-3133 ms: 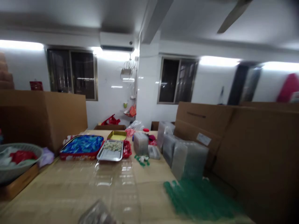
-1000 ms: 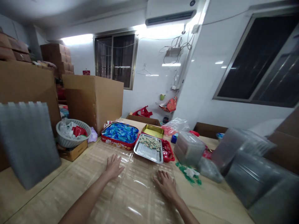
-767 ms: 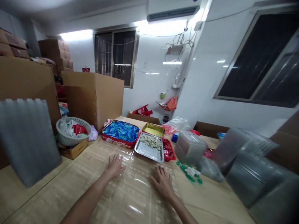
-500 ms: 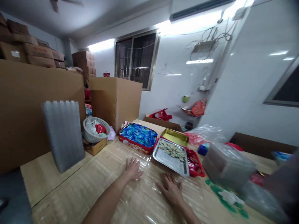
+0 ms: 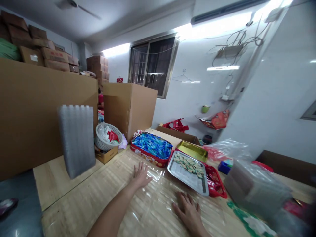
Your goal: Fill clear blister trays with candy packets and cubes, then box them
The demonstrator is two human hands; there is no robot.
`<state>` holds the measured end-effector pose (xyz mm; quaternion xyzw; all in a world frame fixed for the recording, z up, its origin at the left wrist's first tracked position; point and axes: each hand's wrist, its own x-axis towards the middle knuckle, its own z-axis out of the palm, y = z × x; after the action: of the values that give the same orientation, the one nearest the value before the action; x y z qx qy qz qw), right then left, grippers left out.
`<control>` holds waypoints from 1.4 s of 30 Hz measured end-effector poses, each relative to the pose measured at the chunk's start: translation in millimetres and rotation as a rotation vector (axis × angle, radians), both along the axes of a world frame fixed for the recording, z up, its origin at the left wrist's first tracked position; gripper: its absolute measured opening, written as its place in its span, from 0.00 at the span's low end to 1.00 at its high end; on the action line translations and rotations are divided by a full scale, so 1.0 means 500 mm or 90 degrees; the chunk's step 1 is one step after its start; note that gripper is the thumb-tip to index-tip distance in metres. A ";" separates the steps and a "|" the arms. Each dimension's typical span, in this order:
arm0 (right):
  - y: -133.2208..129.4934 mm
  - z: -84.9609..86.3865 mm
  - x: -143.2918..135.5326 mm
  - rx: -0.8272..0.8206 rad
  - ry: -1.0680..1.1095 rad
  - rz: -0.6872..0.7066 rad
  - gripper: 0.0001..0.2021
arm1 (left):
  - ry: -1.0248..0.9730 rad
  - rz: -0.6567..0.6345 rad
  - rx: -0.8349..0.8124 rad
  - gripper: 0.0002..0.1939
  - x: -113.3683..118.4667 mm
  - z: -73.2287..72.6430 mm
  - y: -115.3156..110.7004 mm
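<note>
My left hand [image 5: 142, 175] lies spread on clear plastic sheets or trays [image 5: 148, 204] that cover the wooden table, just in front of a red tin [image 5: 149, 158] filled with blue packets [image 5: 153, 144]. My right hand [image 5: 189, 209] rests on the same clear plastic, fingers apart, below a metal tray [image 5: 185, 176] of small greenish pieces [image 5: 189, 164]. Neither hand holds anything. A gold tin lid or tray [image 5: 192, 150] stands behind the metal tray, and a red basket [image 5: 217, 181] of red packets is at its right.
A stack of clear plastic trays [image 5: 77, 141] stands at the left, beside a white basket [image 5: 108, 136] on a small box. Large cardboard boxes [image 5: 140, 108] rise behind. Bagged plastic boxes [image 5: 254, 187] and a green-and-white item [image 5: 254, 222] sit at the right.
The view has turned slightly left, so most things appear further right. My left hand has moved a little up-left relative to the table items; my right hand stays flat on the plastic.
</note>
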<state>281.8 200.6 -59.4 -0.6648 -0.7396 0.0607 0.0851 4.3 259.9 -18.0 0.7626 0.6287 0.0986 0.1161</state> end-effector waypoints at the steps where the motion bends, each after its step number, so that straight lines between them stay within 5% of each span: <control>1: 0.001 -0.003 0.001 -0.002 -0.001 -0.002 0.33 | 0.002 0.024 -0.003 0.42 -0.012 0.003 0.011; 6: 0.005 -0.018 0.007 0.017 -0.007 0.000 0.32 | 0.011 0.066 -0.043 0.42 -0.050 -0.006 0.038; 14: 0.011 -0.039 0.020 0.029 -0.023 -0.002 0.35 | 0.009 0.059 -0.041 0.38 -0.042 -0.032 0.011; 24: 0.005 -0.042 0.043 0.009 -0.031 0.012 0.38 | -0.030 0.060 -0.022 0.39 -0.048 -0.013 -0.011; 30: -0.010 -0.035 0.057 0.060 0.026 0.027 0.37 | 0.010 0.184 -0.023 0.37 -0.218 0.026 -0.042; 35: -0.092 -0.019 0.080 0.098 0.100 0.030 0.32 | 0.075 0.301 -0.051 0.33 -0.374 0.027 -0.125; 38: -0.168 -0.019 0.105 0.107 0.130 0.010 0.31 | 0.097 0.309 -0.064 0.32 -0.400 0.016 -0.172; 42: -0.270 -0.034 0.153 0.156 0.141 -0.022 0.32 | 0.108 0.295 -0.038 0.32 -0.378 0.008 -0.192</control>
<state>358.5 65.4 -76.4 -0.6515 -0.7158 0.0419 0.2476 -184.6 163.8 -14.2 0.6001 0.7967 0.0397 0.0595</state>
